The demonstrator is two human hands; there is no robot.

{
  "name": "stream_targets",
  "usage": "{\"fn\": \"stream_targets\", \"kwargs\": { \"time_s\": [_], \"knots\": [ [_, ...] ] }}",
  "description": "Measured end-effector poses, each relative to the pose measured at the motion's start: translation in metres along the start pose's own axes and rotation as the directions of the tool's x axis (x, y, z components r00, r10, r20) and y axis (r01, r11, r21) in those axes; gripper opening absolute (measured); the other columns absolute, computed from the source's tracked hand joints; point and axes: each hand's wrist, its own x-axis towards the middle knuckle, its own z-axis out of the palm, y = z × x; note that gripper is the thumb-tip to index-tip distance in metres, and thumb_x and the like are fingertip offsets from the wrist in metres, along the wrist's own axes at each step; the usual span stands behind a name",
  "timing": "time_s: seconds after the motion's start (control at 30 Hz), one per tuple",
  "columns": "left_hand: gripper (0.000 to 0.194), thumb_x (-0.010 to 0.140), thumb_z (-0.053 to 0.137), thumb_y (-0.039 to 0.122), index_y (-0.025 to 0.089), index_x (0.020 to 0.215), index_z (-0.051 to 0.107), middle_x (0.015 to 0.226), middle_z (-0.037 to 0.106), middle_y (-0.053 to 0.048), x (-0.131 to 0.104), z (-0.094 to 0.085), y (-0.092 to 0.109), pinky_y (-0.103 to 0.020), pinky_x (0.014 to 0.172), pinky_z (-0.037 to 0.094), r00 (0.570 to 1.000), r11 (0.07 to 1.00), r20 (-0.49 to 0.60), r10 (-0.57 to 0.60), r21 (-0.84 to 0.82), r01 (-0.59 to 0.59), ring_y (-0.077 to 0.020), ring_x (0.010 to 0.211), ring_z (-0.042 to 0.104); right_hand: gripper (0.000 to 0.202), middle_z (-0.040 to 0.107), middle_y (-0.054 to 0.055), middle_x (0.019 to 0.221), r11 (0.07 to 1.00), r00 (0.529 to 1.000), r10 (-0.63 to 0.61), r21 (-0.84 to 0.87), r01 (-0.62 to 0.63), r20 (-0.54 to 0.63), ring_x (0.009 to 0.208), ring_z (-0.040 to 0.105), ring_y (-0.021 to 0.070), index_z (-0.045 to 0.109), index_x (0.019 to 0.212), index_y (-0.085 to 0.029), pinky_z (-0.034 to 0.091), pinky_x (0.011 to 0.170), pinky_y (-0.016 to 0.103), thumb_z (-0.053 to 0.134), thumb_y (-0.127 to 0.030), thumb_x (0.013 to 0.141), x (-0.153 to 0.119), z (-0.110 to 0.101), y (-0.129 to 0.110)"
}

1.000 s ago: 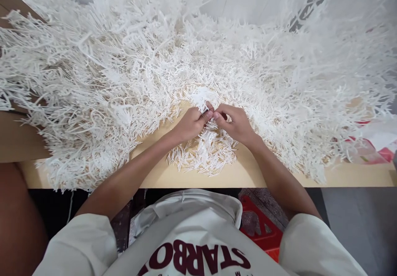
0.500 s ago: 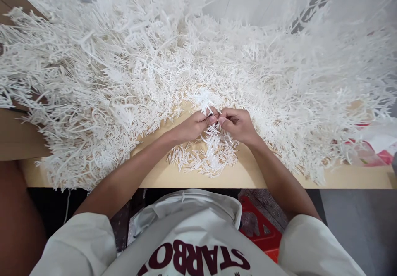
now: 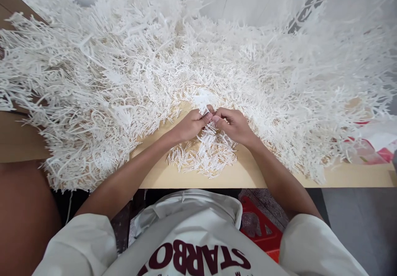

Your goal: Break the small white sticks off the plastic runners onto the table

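Observation:
My left hand (image 3: pixel 194 124) is closed in a pinch on a white branching plastic piece (image 3: pixel 204 98), whose pale, spiky end sticks out beyond the fingers. Close against it, my right hand (image 3: pixel 233 125) also pinches, thumb and forefinger meeting at the same spot. What lies between the right fingertips is too small to make out. Below both hands sits a small heap of short white sticks (image 3: pixel 214 154) on the tan tabletop (image 3: pixel 248 172).
A large pile of white branching plastic pieces (image 3: pixel 139 61) spreads across the table and around the hands. At right lies a clear and pink plastic bag (image 3: pixel 369 150). A cardboard box (image 3: pixel 21 137) stands at left; something red (image 3: pixel 263 230) shows below the table edge.
Both hands have shifted slightly left, still together. The fingertips have drawn closer. At the lower left, a brown blurred shape covers more of the view.

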Motion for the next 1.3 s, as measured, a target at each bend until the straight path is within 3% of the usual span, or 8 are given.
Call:
{"fn": "stream_targets", "kwargs": {
  "time_s": [0.27, 0.43, 0.6, 0.67, 0.8, 0.9, 1.03, 1.3],
  "knots": [
    [0.053, 0.082, 0.04, 0.071, 0.019, 0.072, 0.044, 0.074, 0.036, 0.001, -0.002, 0.001, 0.001, -0.028, 0.067, 0.035, 0.996, 1.0, 0.089, -0.009, -0.021, 0.011, -0.0115, 0.07, 0.036, 0.033, 0.041, -0.006, 0.05, 0.995, 1.0, -0.016, 0.1, 0.018, -0.019, 0.047, 0.032, 0.0046, 0.046, 0.057, -0.018, 0.025, 0.046, 0.021, 0.051, -0.031, 0.086, -0.001, 0.0, 0.001],
    [0.044, 0.085, 0.048, 0.06, 0.017, 0.074, 0.048, 0.079, 0.041, 0.0, -0.002, 0.005, -0.004, -0.028, 0.074, 0.038, 0.995, 0.984, 0.097, 0.003, -0.18, 0.014, -0.0108, 0.075, 0.041, 0.034, 0.043, -0.006, 0.051, 0.974, 0.999, -0.001, 0.225, -0.008, 0.04, 0.047, 0.034, 0.0048, 0.047, 0.058, -0.018, 0.026, 0.045, 0.021, 0.051, -0.033, 0.088, -0.002, -0.003, 0.004],
    [0.031, 0.089, 0.051, 0.049, 0.019, 0.08, 0.049, 0.076, 0.044, 0.002, -0.003, 0.009, 0.005, -0.024, 0.069, 0.041, 1.0, 0.933, -0.004, 0.012, -0.36, -0.013, -0.0086, 0.068, 0.044, 0.035, 0.048, -0.005, 0.054, 0.933, 0.997, 0.063, 0.357, -0.042, -0.046, 0.048, 0.043, 0.0069, 0.051, 0.065, -0.019, 0.034, 0.049, 0.023, 0.05, -0.044, 0.09, -0.003, -0.003, 0.005],
    [0.03, 0.09, 0.048, 0.049, 0.02, 0.084, 0.051, 0.072, 0.043, 0.003, -0.004, 0.009, 0.009, -0.024, 0.066, 0.04, 0.997, 0.972, -0.079, 0.009, -0.231, -0.027, -0.0082, 0.064, 0.042, 0.03, 0.055, -0.002, 0.063, 0.96, 0.989, 0.059, 0.278, -0.019, -0.138, 0.057, 0.051, 0.0094, 0.056, 0.074, -0.02, 0.041, 0.058, 0.025, 0.049, -0.044, 0.091, -0.002, -0.002, 0.003],
    [0.032, 0.092, 0.045, 0.05, 0.02, 0.09, 0.054, 0.066, 0.041, 0.004, -0.005, 0.01, 0.011, -0.023, 0.062, 0.037, 0.978, 0.999, -0.205, 0.036, 0.042, -0.028, -0.0072, 0.06, 0.038, 0.023, 0.06, 0.002, 0.082, 0.993, 0.963, -0.071, -0.108, 0.044, -0.26, 0.074, 0.055, 0.0134, 0.058, 0.088, -0.022, 0.043, 0.072, 0.03, 0.051, -0.043, 0.09, 0.001, -0.001, 0.002],
    [0.038, 0.089, 0.046, 0.055, 0.018, 0.086, 0.054, 0.064, 0.043, 0.004, -0.005, 0.009, 0.011, -0.022, 0.056, 0.035, 0.975, 0.999, -0.223, -0.017, 0.044, 0.028, -0.0067, 0.057, 0.04, 0.025, 0.055, 0.0, 0.074, 0.957, 0.98, -0.129, -0.277, 0.084, -0.15, 0.07, 0.051, 0.0125, 0.054, 0.08, -0.021, 0.039, 0.068, 0.029, 0.049, -0.043, 0.091, 0.002, -0.001, 0.004],
    [0.043, 0.086, 0.049, 0.06, 0.018, 0.081, 0.053, 0.059, 0.045, 0.004, -0.004, 0.005, 0.011, -0.021, 0.052, 0.036, 0.978, 0.997, -0.191, -0.078, -0.024, 0.074, -0.0058, 0.053, 0.044, 0.025, 0.052, -0.003, 0.069, 0.957, 0.995, -0.099, -0.272, 0.104, 0.031, 0.062, 0.046, 0.0087, 0.05, 0.079, -0.021, 0.034, 0.059, 0.024, 0.046, -0.04, 0.094, 0.002, -0.002, 0.007],
    [0.039, 0.083, 0.056, 0.056, 0.016, 0.08, 0.054, 0.061, 0.048, 0.004, -0.003, 0.005, 0.006, -0.018, 0.05, 0.038, 0.987, 0.991, -0.129, -0.093, -0.111, 0.079, -0.0032, 0.051, 0.045, 0.02, 0.049, -0.005, 0.061, 0.913, 0.976, -0.217, -0.35, 0.208, 0.013, 0.054, 0.041, 0.0063, 0.049, 0.07, -0.02, 0.033, 0.054, 0.022, 0.053, -0.026, 0.089, 0.002, -0.001, 0.008]
  ]
}}
